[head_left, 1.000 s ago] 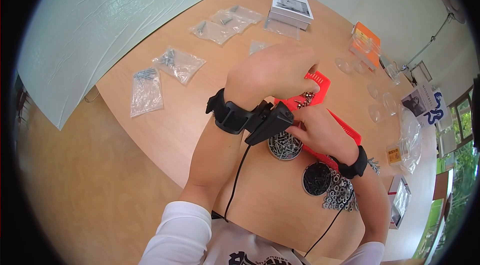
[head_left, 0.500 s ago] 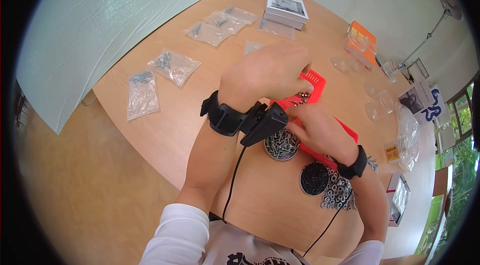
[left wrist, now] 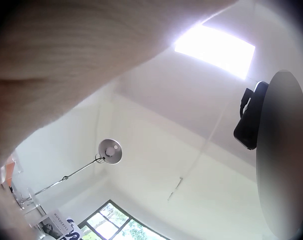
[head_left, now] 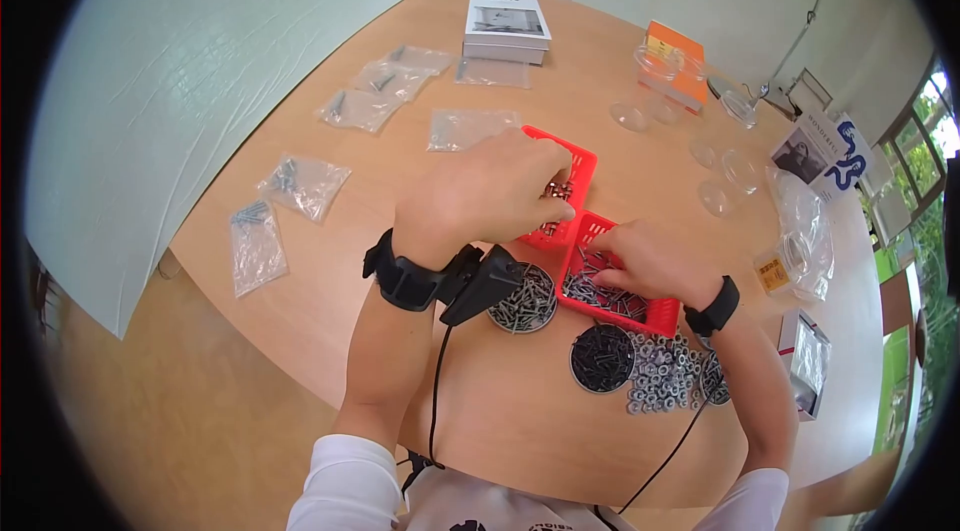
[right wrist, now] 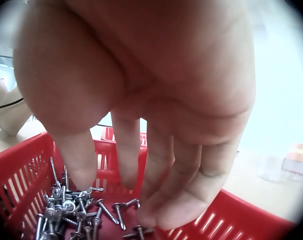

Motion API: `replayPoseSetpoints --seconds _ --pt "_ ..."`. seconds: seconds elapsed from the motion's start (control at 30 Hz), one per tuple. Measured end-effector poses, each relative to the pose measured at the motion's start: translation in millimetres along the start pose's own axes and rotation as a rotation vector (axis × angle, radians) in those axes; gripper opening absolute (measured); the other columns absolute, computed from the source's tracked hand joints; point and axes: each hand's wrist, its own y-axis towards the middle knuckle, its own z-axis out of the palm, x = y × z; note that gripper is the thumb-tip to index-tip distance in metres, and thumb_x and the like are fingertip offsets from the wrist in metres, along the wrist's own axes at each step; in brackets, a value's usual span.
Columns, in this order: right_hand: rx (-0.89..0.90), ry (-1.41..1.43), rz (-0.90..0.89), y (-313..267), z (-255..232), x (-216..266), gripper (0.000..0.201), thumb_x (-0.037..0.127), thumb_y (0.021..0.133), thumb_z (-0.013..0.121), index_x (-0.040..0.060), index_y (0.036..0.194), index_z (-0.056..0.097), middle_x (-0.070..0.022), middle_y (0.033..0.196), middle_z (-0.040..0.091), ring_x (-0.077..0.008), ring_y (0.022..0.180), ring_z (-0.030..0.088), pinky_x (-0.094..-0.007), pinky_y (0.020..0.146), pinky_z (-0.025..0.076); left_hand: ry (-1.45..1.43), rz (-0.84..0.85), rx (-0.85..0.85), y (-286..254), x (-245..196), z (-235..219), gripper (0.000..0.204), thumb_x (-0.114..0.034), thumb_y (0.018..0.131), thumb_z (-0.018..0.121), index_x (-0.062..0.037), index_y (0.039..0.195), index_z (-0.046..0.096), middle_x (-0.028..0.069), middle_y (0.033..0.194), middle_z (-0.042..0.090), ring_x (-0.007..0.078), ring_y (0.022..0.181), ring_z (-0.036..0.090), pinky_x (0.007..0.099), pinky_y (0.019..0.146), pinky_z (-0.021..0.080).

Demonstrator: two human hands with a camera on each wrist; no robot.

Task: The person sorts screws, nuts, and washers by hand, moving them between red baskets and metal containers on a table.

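Observation:
My right hand point(head_left: 650, 256) reaches down into the near red basket point(head_left: 655, 316), which holds silver screws point(head_left: 625, 301). In the right wrist view its fingers point(right wrist: 189, 202) hang loosely bent with the tips low by the basket's side, and silver screws point(right wrist: 74, 210) lie beside them. My left hand point(head_left: 485, 191) is over the far red basket point(head_left: 580, 166), where copper-coloured screws point(head_left: 560, 191) show by its thumb. Its other fingertips are hidden, so I cannot tell whether they pinch anything. Only its underside point(left wrist: 56, 75) fills the left wrist view.
Round dishes of silver screws point(head_left: 523, 299) and black screws point(head_left: 602, 359) stand near me, beside a pile of nuts point(head_left: 660, 376). Clear bags point(head_left: 305, 186) with hardware lie left. Books point(head_left: 507, 26) stand at the back, clear round lids point(head_left: 630, 116) to the right. A cable point(head_left: 437, 381) hangs from my left wrist.
My right hand has moved away from beside the left hand and into the near basket, uncovering its screws. The left hand stays at the far basket. The head view has shifted.

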Motion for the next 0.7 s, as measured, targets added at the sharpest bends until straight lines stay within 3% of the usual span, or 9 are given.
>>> replayPoseSetpoints --seconds 0.13,0.23,0.37,0.47,0.7 --pt "0.003 -0.015 -0.046 6.2 20.9 2.8 0.026 0.021 0.083 0.075 0.0018 0.100 0.069 -0.0182 0.093 0.071 -0.0360 0.093 0.068 -0.0471 0.085 0.054 -0.003 0.032 0.004 4.8 0.0 9.5 0.030 -0.023 0.089 0.072 0.0016 0.105 0.067 0.0169 0.085 0.069 0.0325 0.083 0.066 0.0406 0.074 0.051" --pt "0.020 0.010 -0.045 10.1 25.3 4.2 0.027 0.023 0.083 0.076 0.0017 0.099 0.070 -0.0190 0.093 0.071 -0.0368 0.094 0.068 -0.0468 0.086 0.054 -0.013 -0.033 0.051 5.9 -5.4 3.9 0.028 -0.025 0.085 0.074 -0.0017 0.100 0.069 0.0198 0.091 0.069 0.0368 0.090 0.066 0.0443 0.079 0.053" --pt "0.105 0.070 -0.022 14.2 23.4 5.0 0.027 0.024 0.083 0.078 0.0013 0.097 0.072 -0.0193 0.093 0.071 -0.0369 0.095 0.069 -0.0467 0.086 0.054 -0.018 -0.057 0.064 5.4 -9.3 0.4 0.028 -0.024 0.085 0.073 -0.0005 0.099 0.069 0.0200 0.091 0.069 0.0366 0.090 0.067 0.0441 0.078 0.053" --pt "0.084 0.170 0.010 13.9 25.8 2.0 0.025 0.021 0.084 0.077 0.0011 0.096 0.071 -0.0171 0.087 0.071 -0.0347 0.087 0.068 -0.0433 0.081 0.054 -0.016 -0.072 0.065 4.8 -9.9 0.8 0.027 -0.023 0.085 0.073 -0.0005 0.100 0.069 0.0202 0.092 0.070 0.0364 0.090 0.067 0.0437 0.078 0.053" --pt "0.009 0.220 0.028 18.1 37.8 -9.3 0.022 0.014 0.081 0.077 0.0005 0.098 0.072 -0.0179 0.089 0.072 -0.0349 0.087 0.069 -0.0425 0.081 0.055 -0.002 -0.041 0.028 2.6 -6.4 1.9 0.029 -0.024 0.085 0.073 -0.0009 0.102 0.069 0.0199 0.093 0.069 0.0366 0.090 0.066 0.0432 0.079 0.054"
